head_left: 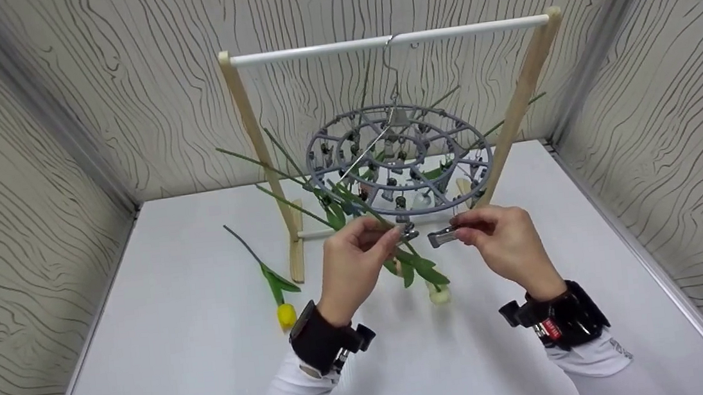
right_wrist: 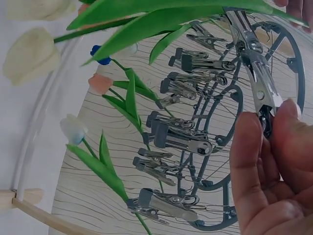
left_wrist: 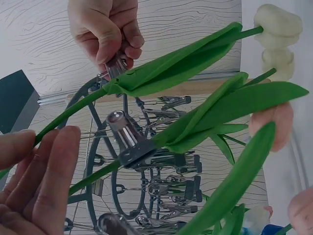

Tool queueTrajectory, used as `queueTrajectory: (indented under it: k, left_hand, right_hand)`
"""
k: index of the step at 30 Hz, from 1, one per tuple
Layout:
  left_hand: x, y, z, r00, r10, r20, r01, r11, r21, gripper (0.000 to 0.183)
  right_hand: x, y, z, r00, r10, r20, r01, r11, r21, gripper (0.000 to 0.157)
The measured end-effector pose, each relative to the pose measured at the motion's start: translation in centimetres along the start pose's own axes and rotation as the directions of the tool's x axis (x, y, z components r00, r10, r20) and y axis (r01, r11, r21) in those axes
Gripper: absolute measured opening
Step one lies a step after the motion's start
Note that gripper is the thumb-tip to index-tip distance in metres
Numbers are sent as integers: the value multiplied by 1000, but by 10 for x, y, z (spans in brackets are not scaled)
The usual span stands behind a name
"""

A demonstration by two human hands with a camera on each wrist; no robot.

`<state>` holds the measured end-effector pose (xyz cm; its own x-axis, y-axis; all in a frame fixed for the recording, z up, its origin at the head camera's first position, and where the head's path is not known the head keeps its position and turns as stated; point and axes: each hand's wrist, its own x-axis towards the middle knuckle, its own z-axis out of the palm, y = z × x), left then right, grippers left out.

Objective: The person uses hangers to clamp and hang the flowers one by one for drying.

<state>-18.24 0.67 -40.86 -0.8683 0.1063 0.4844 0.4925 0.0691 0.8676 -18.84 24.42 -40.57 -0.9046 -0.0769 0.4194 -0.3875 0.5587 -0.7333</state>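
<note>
My left hand (head_left: 358,261) pinches the green stem of a white tulip (head_left: 438,294), whose bloom hangs down toward the table. To its right, my right hand (head_left: 501,241) pinches the handle end of a metal clothes clip (head_left: 442,236) between thumb and fingers. That clip (right_wrist: 261,88) belongs to a round grey clip hanger (head_left: 489,158), ringed with several more clips. In the left wrist view the tulip's leaf (left_wrist: 186,61) passes close by the clip (left_wrist: 116,66); whether the clip touches the stem cannot be told. Another clip (left_wrist: 129,137) grips a second tulip stem.
The hanger hooks over a white bar (head_left: 311,51) on a wooden stand (head_left: 247,117). Several tulips hang from it, including a pale one (right_wrist: 73,128) and a peach one (right_wrist: 100,84). A yellow tulip (head_left: 286,315) lies on the white table (head_left: 178,343), left of the stand.
</note>
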Motion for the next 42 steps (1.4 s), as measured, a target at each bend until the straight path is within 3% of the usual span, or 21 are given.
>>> queueTrajectory:
  k: [14,20,26,32,37,42]
  left_hand:
    - [8,-1,3,1000,-10,-2,10,999,-38,13]
    - [7,0,5,999,-30,-34,28,998,-63,13]
    - [5,2,8,997,-52,-55,47,994,-103,12]
    - [4,2,9,996,-62,-68,56,995,-83,14]
    - [5,1,6,993,-93,-67,90,995,-48,16]
    - [8,-3,3,990,-129,-55,128,991,-27,22]
  right_hand:
    - [-5,-21,7,995,-95,-42,95,995,-7,14]
    - [-5,-25,9,993,-105,-46,105,994,0,14]
    - [-5,-27,12,991,-126,-36,126,992,-9,14]
    - [-5,-26,13,989,-151,5,151,988,-13,15]
    - [-4,-23,13,988,-140,63,141,990,-12,17]
    - [-2,-19,12,996,-62,71,62,998,-2,20]
